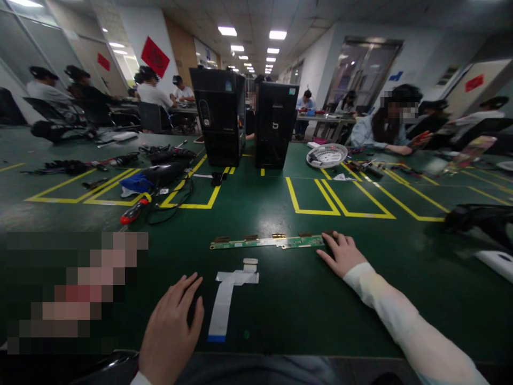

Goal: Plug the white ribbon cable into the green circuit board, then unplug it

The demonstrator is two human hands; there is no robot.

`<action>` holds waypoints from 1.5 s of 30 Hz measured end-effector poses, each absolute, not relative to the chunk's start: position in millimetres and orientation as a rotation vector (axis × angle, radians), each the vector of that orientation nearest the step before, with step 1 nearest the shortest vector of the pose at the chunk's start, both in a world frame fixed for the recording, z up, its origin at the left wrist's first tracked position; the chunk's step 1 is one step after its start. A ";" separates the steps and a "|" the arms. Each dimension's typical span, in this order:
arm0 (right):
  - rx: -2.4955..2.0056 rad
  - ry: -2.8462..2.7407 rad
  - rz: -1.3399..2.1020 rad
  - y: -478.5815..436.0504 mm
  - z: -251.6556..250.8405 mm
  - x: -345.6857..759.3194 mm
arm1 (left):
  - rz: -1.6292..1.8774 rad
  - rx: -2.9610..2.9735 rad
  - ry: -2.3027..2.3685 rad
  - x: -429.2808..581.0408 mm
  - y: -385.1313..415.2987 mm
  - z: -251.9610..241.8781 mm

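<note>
A long, narrow green circuit board (pixel 296 242) lies across the green table in front of me, with several brownish tabs along its far edge. My right hand (pixel 340 252) rests at its right end, fingers spread and fingertips touching or just over that end. Nearer to me is a folded white flat ribbon cable (pixel 221 307) with a blue end. Just left of the cable, my left hand (pixel 174 321) hovers or rests low over the table, fingers stretched and holding nothing.
Two black computer towers (pixel 218 117) stand at the back. Far left are a red-handled screwdriver (pixel 134 211), a blue item (pixel 140 183) and black cables. A white round basket (pixel 326 155) sits back right. Yellow tape (pixel 344 215) marks the table. Several people work behind.
</note>
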State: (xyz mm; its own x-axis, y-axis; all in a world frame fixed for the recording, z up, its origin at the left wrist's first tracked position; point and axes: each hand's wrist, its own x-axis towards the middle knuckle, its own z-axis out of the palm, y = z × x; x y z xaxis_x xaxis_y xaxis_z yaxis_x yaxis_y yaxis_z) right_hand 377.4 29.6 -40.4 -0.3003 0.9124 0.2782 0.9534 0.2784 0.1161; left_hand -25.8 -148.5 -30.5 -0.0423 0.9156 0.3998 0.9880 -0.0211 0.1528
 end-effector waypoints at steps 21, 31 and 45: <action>-1.379 -2.444 -0.453 6.5 -20.6 290.1 | -0.597 -2.041 -2.093 -26.3 -149.2 -33.4; -0.817 -2.641 -0.063 21.8 -18.7 308.9 | -0.523 -2.460 -1.881 -25.1 -139.1 -10.6; -0.781 -2.609 0.091 26.3 -27.0 311.5 | -0.176 -2.804 -1.501 35.8 -92.3 11.3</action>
State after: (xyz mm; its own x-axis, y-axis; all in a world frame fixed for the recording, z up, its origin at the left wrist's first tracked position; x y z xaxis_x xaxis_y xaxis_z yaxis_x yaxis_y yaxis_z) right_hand 311.5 26.3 -27.0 -0.7573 0.5387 0.3693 0.5117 0.8407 -0.1770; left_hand 35.8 -92.3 11.3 0.5499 0.8317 0.0769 0.8269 -0.5551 0.0906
